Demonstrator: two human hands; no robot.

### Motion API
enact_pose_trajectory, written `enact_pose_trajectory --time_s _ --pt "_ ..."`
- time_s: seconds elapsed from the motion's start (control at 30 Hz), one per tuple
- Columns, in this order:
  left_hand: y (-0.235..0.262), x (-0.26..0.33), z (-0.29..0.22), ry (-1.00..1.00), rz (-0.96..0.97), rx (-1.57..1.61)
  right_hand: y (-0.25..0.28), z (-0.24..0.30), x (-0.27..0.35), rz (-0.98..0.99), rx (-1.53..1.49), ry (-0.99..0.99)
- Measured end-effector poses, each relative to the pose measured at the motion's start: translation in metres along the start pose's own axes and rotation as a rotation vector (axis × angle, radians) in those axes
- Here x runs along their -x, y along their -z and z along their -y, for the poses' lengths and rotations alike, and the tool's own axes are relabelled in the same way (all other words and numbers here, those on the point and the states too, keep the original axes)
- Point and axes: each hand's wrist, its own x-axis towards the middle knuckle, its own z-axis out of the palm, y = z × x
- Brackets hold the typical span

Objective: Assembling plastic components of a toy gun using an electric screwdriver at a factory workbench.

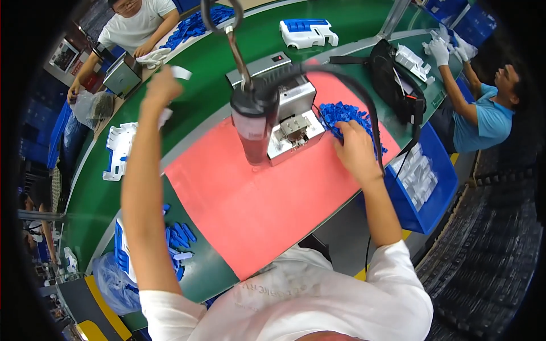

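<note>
My left hand (164, 90) is raised over the green conveyor at the far left, smeared by motion. A white piece (181, 73) shows right beside its fingers; I cannot make out whether it is held. My right hand (357, 149) reaches to the near edge of a heap of small blue plastic parts (343, 112), thumb and fingers apart, fingertips touching the heap. Between my arms stands a small metal bench machine with a fixture (294, 129) on a pink mat (239, 210). A black, hanging cylindrical tool (254, 122) partly covers the machine's left side.
White-and-blue housings (308, 33) lie on the green conveyor (213, 74). Long blue parts (179, 236) are scattered at near left. A black bag (389, 79) and a blue bin (424, 219) of white parts are at right. Two co-workers sit across left and at right.
</note>
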Motion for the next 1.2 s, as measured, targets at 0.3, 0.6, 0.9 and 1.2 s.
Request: enact_pose_trajectory --time_s 0.3,0.6,0.9,1.2 --pt "0.023 0.205 0.129 0.246 -0.083 1.374 0.005 0.012 -0.003 0.148 0.136 0.114" --pt "-0.030 0.328 0.067 0.089 -0.062 0.951 0.003 0.029 -0.008 0.302 0.372 0.204" --pt "-0.013 0.372 0.099 -0.261 0.100 0.174 -0.006 0.028 -0.011 0.324 0.322 0.190" --pt "-0.013 0.368 0.099 -0.267 0.123 0.267 0.009 0.029 -0.004 0.408 0.180 0.240"
